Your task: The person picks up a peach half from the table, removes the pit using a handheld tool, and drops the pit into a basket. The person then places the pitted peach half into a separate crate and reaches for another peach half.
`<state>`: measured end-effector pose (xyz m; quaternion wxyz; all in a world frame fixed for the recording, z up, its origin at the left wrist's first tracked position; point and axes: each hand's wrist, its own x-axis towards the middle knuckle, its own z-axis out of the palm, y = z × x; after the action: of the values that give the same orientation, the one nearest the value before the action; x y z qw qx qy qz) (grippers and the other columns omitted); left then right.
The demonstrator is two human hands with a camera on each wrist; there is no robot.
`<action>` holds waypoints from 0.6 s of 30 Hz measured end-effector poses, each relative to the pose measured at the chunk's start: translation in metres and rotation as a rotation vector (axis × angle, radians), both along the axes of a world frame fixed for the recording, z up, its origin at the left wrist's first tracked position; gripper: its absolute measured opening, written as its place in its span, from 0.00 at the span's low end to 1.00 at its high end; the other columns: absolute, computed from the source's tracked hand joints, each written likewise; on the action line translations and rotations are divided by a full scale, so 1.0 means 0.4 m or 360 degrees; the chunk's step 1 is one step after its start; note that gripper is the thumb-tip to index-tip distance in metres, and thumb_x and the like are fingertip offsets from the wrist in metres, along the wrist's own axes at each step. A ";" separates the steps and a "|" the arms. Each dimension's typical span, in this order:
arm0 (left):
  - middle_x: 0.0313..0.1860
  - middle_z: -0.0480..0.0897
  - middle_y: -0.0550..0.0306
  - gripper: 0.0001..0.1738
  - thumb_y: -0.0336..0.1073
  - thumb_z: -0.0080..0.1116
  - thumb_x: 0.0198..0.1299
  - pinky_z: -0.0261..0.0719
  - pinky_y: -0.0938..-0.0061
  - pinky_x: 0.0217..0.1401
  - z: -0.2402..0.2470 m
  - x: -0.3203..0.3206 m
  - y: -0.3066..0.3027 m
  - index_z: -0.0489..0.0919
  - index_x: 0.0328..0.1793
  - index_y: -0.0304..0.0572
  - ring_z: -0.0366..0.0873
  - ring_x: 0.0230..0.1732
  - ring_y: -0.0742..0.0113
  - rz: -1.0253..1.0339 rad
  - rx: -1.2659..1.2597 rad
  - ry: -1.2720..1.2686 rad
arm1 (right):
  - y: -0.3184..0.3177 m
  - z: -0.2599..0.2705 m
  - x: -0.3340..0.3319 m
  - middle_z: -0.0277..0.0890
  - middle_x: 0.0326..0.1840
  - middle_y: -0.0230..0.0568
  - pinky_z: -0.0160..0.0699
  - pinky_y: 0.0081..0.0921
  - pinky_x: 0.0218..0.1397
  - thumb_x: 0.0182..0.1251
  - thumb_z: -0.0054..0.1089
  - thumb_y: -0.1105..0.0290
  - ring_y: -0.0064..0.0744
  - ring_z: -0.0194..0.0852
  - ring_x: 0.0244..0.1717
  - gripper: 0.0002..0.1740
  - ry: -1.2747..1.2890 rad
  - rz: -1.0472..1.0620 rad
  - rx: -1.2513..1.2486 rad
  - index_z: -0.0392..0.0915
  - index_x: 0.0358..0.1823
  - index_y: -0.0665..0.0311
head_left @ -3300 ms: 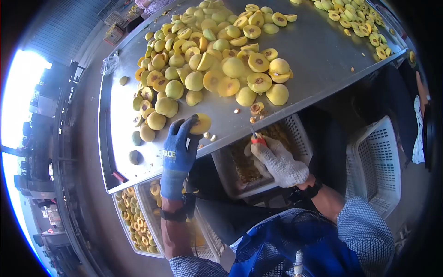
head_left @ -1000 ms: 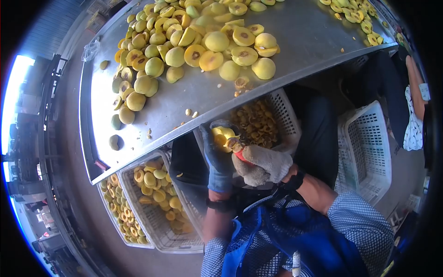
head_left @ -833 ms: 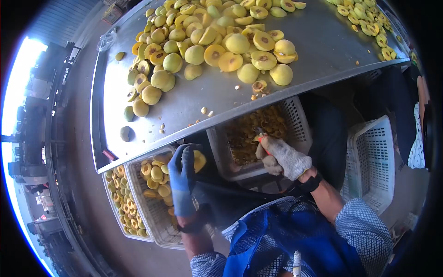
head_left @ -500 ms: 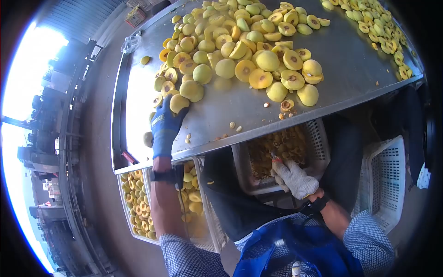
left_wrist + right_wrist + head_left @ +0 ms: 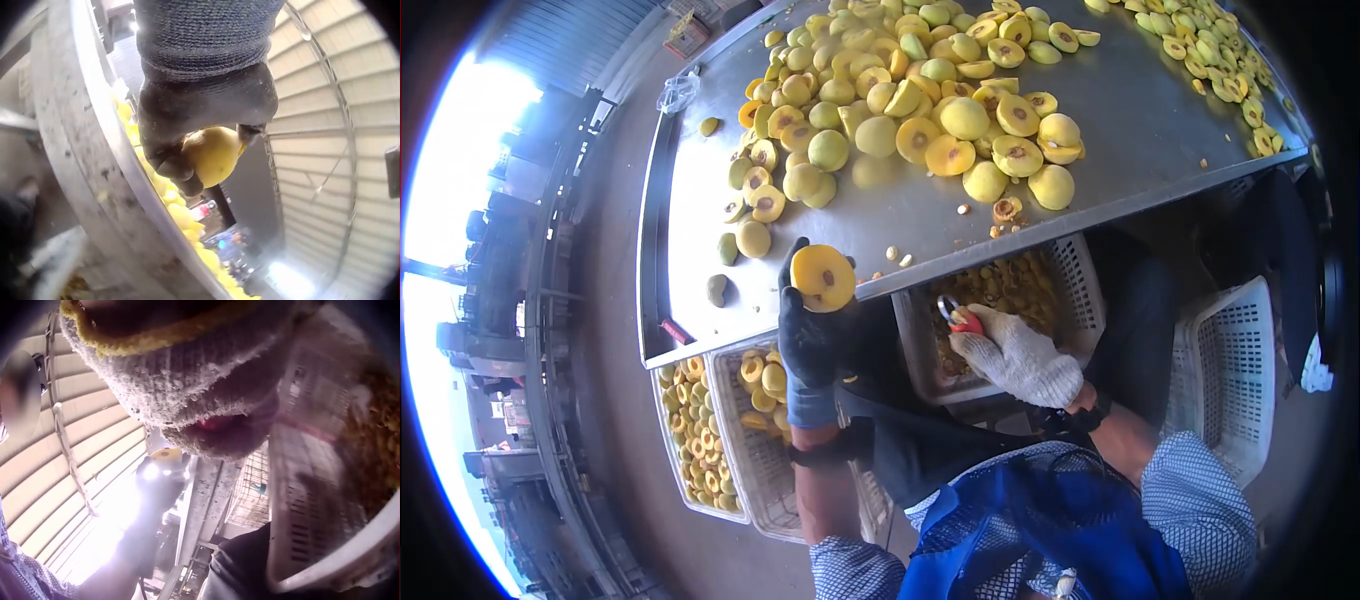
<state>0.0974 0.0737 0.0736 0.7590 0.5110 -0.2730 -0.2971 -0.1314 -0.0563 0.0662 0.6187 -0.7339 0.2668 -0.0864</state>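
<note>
My left hand [image 5: 808, 345], in a blue glove with a dark palm, holds a peach half [image 5: 823, 278] at the table's front edge. Its cut face is up, brown at the centre; in the left wrist view the fingers curl round the peach half's skin side [image 5: 214, 156]. My right hand [image 5: 1028, 362], in a white knit glove, grips a pitting tool [image 5: 967, 321] with a red handle and a curved metal loop at its tip. That tool is over a crate of brownish scraps [image 5: 920, 375]. In the right wrist view the knit glove [image 5: 181, 387] hides most of the handle.
A heap of peaches [image 5: 875, 137], many halved, covers the metal table's [image 5: 1120, 130] middle; another pile [image 5: 1200, 55] lies far right. Bits of pit lie near the front edge. Crates of peach halves [image 5: 700, 440] stand lower left, and a white crate [image 5: 1225, 380] lower right.
The hands worked together on fruit, then the left moved over the left crate. It reached to a peach on the table and has brought a half back. The right hand shifted left slightly.
</note>
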 end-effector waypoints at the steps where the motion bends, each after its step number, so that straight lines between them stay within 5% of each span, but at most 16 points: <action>1: 0.64 0.72 0.43 0.37 0.61 0.39 0.74 0.79 0.61 0.59 -0.004 -0.045 0.006 0.58 0.78 0.42 0.76 0.61 0.52 -0.0160 -0.0250 0.0514 | 0.008 0.007 0.007 0.82 0.35 0.51 0.80 0.41 0.41 0.70 0.59 0.49 0.53 0.83 0.37 0.23 0.0019 -0.0009 -0.0201 0.76 0.50 0.64; 5: 0.66 0.73 0.48 0.41 0.68 0.34 0.72 0.76 0.64 0.65 -0.023 -0.176 -0.042 0.65 0.74 0.40 0.76 0.60 0.58 0.0041 -0.0014 0.0640 | 0.004 0.107 0.031 0.82 0.40 0.58 0.81 0.46 0.42 0.67 0.63 0.49 0.60 0.81 0.43 0.25 0.0168 0.0102 -0.0426 0.76 0.53 0.63; 8: 0.60 0.76 0.49 0.44 0.70 0.42 0.69 0.76 0.65 0.62 -0.046 -0.194 -0.063 0.66 0.73 0.37 0.76 0.60 0.58 0.0047 0.0088 0.0512 | -0.002 0.080 0.030 0.82 0.36 0.57 0.81 0.49 0.38 0.65 0.64 0.47 0.61 0.81 0.38 0.26 -0.0025 0.0064 -0.0670 0.76 0.52 0.62; 12: 0.59 0.77 0.49 0.43 0.69 0.36 0.72 0.74 0.67 0.64 -0.074 -0.199 -0.081 0.69 0.70 0.33 0.76 0.59 0.61 -0.0039 0.0217 -0.0015 | -0.012 0.071 0.024 0.81 0.33 0.56 0.81 0.51 0.36 0.65 0.63 0.46 0.61 0.81 0.36 0.27 0.0080 0.0097 -0.0822 0.77 0.51 0.62; 18: 0.53 0.81 0.48 0.35 0.58 0.32 0.77 0.75 0.70 0.59 -0.103 -0.211 -0.094 0.75 0.63 0.31 0.79 0.53 0.64 0.0119 0.0400 -0.0119 | -0.018 0.023 0.022 0.79 0.29 0.56 0.80 0.50 0.33 0.69 0.60 0.51 0.60 0.80 0.33 0.20 -0.0013 0.0114 -0.0835 0.74 0.44 0.63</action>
<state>0.0129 0.0361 0.0323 0.6889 0.6225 -0.2424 -0.2813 -0.1225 -0.0635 0.0754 0.4110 -0.8778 0.2066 -0.1334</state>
